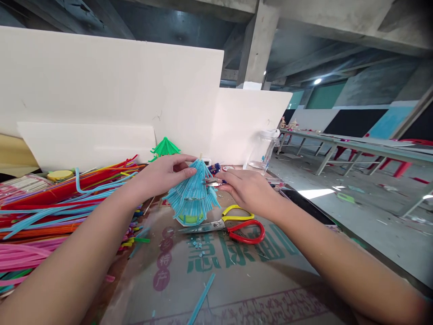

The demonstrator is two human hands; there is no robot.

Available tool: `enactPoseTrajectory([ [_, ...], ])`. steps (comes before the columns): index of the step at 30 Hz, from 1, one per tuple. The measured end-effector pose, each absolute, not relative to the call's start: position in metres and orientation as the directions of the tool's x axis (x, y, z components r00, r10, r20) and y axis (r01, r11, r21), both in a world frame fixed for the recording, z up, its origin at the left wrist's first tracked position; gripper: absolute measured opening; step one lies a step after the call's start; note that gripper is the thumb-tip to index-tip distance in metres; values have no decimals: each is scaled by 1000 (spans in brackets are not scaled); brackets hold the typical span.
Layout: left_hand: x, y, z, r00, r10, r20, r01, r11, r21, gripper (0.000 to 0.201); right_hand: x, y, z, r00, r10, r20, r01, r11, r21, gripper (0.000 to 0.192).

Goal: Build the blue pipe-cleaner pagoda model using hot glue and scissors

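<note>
Head view shows both forearms reaching in from the near edge of the counter [257, 289] and meeting toward its far middle. The left hand [162, 176] is turned palm down, its fingers curled loosely over the upper left side of a blue pipe-cleaner cone [192, 198], thumb on the near face, so it holds the cone steady. The right hand [246, 189] comes from the right, knuckles up, fingers closed on a small metal tool [213, 182] whose tip touches the right slope of the cone just below the peak.

The cone stands upright on the counter near the far edge, its long axis vertical, point up, strands fanning down to a wide skirt with a green base showing beneath. Just in front of it, on the printed cardboard sheet, lie scissors with yellow and red handles [237, 223], blades pointing left. A heap of coloured pipe cleaners [50, 212] fills the left side of the counter. Behind the left hand stands a green cone [165, 147], against white foam boards [111, 90] along the far edge. A clear jar [262, 151] sits at the far right corner.
</note>
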State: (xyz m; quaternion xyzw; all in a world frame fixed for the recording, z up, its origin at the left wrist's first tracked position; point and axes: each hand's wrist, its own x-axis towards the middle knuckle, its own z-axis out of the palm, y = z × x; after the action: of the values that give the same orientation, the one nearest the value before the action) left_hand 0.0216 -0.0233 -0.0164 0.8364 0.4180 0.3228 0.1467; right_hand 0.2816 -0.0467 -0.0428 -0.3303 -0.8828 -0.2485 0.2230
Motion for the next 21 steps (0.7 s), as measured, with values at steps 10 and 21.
enactPoseTrajectory([
  [10,25,-30,-13,459,784,419,638,-619,459,54,282,-49,-38,-711,433,555,662,678,319,34],
  [21,25,-26,-15,483,769,418,617,-638,460,56,281,-51,-36,-622,471,626,727,644,238,34],
])
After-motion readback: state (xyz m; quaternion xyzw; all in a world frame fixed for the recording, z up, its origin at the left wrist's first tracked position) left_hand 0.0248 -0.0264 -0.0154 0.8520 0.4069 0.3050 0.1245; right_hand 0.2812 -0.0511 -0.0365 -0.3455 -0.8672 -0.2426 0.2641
